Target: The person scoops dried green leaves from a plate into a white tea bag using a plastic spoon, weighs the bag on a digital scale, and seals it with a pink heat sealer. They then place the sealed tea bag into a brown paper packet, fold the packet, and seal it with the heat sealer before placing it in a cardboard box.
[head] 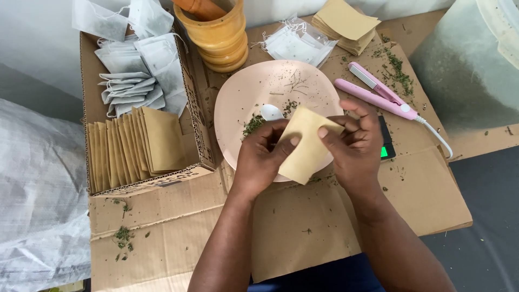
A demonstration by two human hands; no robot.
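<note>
Holding one tan paper envelope (306, 145) tilted, long axis running lower-left to upper-right, above the pink plate (243, 97): left hand (262, 157) pinching its left edge, right hand (354, 143) gripping its upper-right corner, both equally near.

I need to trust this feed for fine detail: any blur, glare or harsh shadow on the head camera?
Head view: soft, even light, no glare; both hands, left hand and right hand, and the tan envelope look sharp; only faint shadow on the pink plate; the translucent bin at the right edge is cut off.
</note>
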